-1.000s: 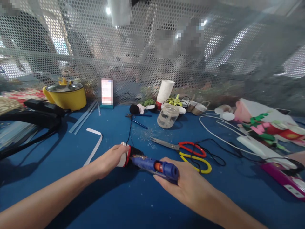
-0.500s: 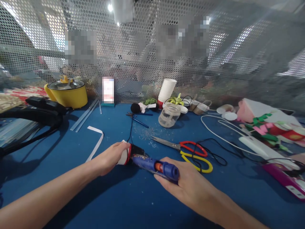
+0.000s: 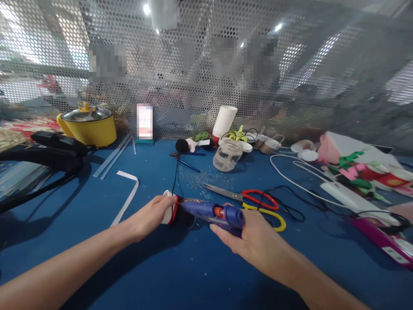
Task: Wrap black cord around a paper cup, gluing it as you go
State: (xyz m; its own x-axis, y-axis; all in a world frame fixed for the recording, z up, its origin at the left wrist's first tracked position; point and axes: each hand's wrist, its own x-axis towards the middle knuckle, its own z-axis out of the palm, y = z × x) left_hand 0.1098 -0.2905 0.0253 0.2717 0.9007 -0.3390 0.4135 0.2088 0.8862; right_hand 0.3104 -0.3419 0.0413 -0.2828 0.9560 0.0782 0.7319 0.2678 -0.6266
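- White, red-edged cup-like piece point(image 3: 168, 215): on its side at mid-desk point(image 3: 193, 275), left hand point(image 3: 151, 217) clamped around it.
- Blue plastic glue gun point(image 3: 206, 209): gripped in the right hand point(image 3: 253, 228), nozzle at the red edge — contact I cannot confirm.
- Step, I judge: gluing; next move calls for steady alignment.
- Beyond: steel scissors point(image 3: 226, 192) — looped handles; clear, rounded jar point(image 3: 227, 161).

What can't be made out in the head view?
Head view: the handle of the glue gun, mostly hidden by the right hand.
Head view: part of the white-and-red piece, covered by the left hand.
Head view: the screen of the phone, blurred.
Head view: one end of the purple block, cut off by the right edge.
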